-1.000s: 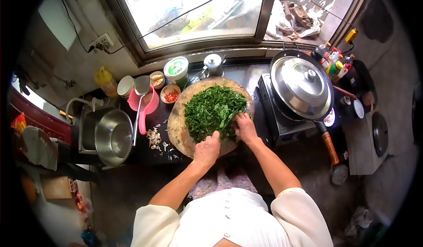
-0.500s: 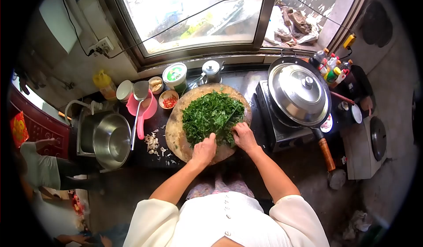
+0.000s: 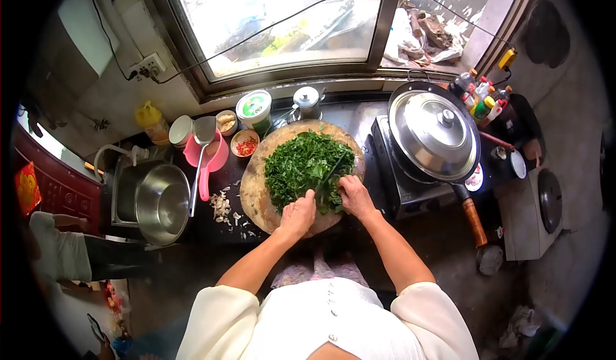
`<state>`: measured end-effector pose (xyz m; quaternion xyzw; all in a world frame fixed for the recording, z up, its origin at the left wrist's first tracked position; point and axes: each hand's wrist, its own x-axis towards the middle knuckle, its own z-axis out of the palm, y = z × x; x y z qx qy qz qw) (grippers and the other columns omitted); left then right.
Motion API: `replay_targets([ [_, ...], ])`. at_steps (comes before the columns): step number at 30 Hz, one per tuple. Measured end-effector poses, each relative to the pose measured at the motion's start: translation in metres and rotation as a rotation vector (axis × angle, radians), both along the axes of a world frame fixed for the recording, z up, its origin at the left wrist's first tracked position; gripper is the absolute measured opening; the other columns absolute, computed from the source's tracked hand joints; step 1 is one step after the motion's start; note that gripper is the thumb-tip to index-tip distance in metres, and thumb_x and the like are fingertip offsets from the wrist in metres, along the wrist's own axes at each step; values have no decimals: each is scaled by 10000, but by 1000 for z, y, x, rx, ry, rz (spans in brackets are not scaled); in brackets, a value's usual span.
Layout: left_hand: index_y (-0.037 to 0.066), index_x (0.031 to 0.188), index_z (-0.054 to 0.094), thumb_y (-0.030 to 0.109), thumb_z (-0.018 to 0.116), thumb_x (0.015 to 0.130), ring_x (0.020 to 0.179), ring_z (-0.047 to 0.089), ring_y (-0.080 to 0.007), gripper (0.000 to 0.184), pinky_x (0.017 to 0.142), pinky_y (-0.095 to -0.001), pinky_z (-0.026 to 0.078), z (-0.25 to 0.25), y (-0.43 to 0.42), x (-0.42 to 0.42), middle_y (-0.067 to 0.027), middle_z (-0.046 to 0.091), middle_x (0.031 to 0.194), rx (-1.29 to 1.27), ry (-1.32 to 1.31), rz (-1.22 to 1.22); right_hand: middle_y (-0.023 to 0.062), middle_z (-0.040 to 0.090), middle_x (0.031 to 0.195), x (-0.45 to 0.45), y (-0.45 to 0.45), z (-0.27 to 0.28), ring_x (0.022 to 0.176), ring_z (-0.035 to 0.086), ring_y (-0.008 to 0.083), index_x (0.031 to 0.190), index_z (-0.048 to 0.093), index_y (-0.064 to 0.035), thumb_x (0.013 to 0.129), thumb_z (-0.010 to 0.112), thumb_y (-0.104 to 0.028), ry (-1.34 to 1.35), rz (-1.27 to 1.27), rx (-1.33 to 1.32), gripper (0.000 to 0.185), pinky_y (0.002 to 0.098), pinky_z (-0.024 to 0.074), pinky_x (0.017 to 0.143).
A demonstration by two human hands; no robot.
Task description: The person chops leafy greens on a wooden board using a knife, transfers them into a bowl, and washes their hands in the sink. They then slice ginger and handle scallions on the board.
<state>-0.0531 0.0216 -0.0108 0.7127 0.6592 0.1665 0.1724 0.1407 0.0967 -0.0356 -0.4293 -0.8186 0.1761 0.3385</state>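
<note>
A heap of chopped leafy greens (image 3: pixel 298 167) covers most of a round wooden chopping board (image 3: pixel 255 196). My left hand (image 3: pixel 299 214) is closed around the handle of a knife (image 3: pixel 330 172). Its thin dark blade slants up and to the right from my fist into the greens, partly hidden by leaves. On the blade's right side, my right hand (image 3: pixel 355 196) has its fingers curled down on the greens at the heap's right edge, gripping them close to the blade. The fingertips are partly hidden among the leaves.
Left of the board are scattered garlic pieces (image 3: pixel 221 207), a bowl of chopped red chili (image 3: pixel 246 144), a pink strainer (image 3: pixel 219 157) with a ladle (image 3: pixel 198 174), and a steel basin (image 3: pixel 162 215). A lidded wok (image 3: pixel 428 135) sits on the stove at right. Another person (image 3: pixel 70 248) stands at left.
The knife blade shows more plainly above the greens. Both my hands stay almost in place. At lower left, a hand with a phone has come into view.
</note>
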Motion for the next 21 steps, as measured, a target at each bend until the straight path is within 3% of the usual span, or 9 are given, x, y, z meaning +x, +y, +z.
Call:
replay_targets([
  [3, 47, 1058, 480, 160, 493, 936, 688, 634, -462, 167, 621, -560, 502, 36, -21, 8, -245, 650, 772, -34, 19, -6, 148, 537, 885, -3, -3, 6, 904, 562, 368, 870, 544, -36, 751, 605, 44, 45, -51, -23, 157, 439, 481, 771],
  [7, 68, 1043, 485, 139, 493, 917, 693, 640, -461, 144, 635, -569, 502, 20, -8, 19, -239, 647, 740, -138, 71, 26, 159, 527, 911, -3, 3, 0, 909, 561, 372, 856, 541, -39, 753, 604, 47, 27, -20, -24, 148, 440, 480, 775],
  [10, 66, 992, 446, 62, 505, 855, 704, 652, -451, 149, 636, -554, 519, -10, 7, 23, -228, 647, 717, -48, 48, 56, 164, 523, 926, 1, 3, 2, 914, 554, 377, 865, 532, -36, 749, 609, 39, -26, 22, 0, 158, 439, 479, 787],
  [14, 57, 1001, 454, 215, 515, 945, 684, 642, -445, 179, 612, -532, 521, -21, 3, 9, -222, 642, 720, 47, -1, 88, 161, 518, 964, 4, -12, 14, 961, 536, 383, 934, 523, -29, 738, 625, 24, -64, 68, -3, 227, 447, 471, 823],
  [21, 46, 1009, 454, 189, 501, 956, 699, 641, -451, 160, 617, -543, 516, 28, -22, 12, -236, 639, 728, 26, 5, 147, 167, 511, 1024, -5, -13, -5, 995, 525, 395, 989, 520, -22, 717, 649, 22, -59, 82, 19, 304, 454, 469, 853],
])
